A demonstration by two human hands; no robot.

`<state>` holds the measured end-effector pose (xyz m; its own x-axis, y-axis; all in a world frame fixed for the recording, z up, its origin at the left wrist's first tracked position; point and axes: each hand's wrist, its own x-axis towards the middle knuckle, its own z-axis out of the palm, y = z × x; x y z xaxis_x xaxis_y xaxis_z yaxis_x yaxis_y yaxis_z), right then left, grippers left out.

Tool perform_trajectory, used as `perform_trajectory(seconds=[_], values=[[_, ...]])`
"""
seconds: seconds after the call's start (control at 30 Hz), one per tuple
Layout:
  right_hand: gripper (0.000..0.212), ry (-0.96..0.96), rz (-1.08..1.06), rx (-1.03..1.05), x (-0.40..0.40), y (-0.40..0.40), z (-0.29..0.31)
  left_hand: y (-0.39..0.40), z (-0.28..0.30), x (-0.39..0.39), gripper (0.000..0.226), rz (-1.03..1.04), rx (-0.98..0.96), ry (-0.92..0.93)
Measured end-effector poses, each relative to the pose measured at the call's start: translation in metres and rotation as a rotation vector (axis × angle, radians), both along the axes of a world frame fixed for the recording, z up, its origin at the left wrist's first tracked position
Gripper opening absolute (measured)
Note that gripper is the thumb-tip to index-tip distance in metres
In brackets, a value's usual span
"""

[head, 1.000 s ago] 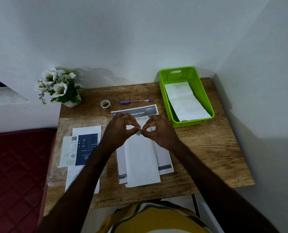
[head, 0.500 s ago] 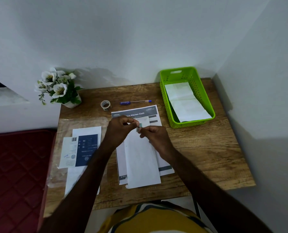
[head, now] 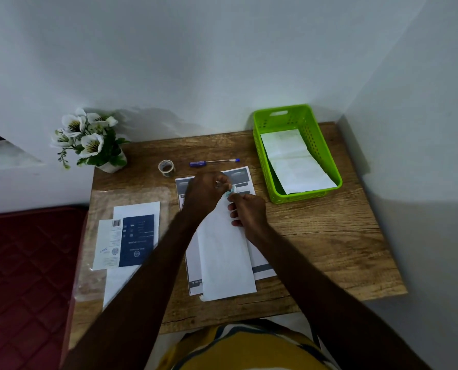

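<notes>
A long white envelope (head: 225,257) lies lengthwise on a printed sheet (head: 240,180) in the middle of the wooden table (head: 324,236). My left hand (head: 205,193) and my right hand (head: 248,212) meet at the envelope's far end. Between their fingertips they pinch a small pale green and white piece (head: 230,191), perhaps a stamp or sticker. My right hand's other fingers are curled over the envelope's right edge. The envelope's far end is hidden under my hands.
A green plastic basket (head: 260,145) with folded white paper stands at the back right. A blue pen (head: 214,162), a small tape roll (head: 166,167) and a flower pot (head: 94,140) sit along the back. Papers with a dark blue card (head: 135,240) lie left on clear plastic.
My hands came closer together and shifted slightly away along the envelope. The small piece now shows between the fingertips at the envelope's far end.
</notes>
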<state>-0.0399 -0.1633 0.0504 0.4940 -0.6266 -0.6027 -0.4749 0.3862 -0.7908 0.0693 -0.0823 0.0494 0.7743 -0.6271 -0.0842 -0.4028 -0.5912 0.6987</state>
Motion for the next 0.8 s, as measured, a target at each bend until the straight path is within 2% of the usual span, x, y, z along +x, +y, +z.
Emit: perform_trajectory(seconds=[0.2, 0.43, 0.8], values=[[0.015, 0.033, 0.05, -0.055, 0.004, -0.002, -0.009, 0.002, -0.01, -0.001, 0.018, -0.023, 0.077, -0.061], [0.02, 0.066, 0.078, -0.082, 0.006, -0.007, -0.014, 0.006, -0.018, -0.004, 0.016, 0.01, -0.034, -0.035], [0.02, 0.064, -0.005, -0.071, 0.009, -0.007, -0.018, 0.0, -0.023, -0.007, 0.013, 0.044, -0.123, -0.042]])
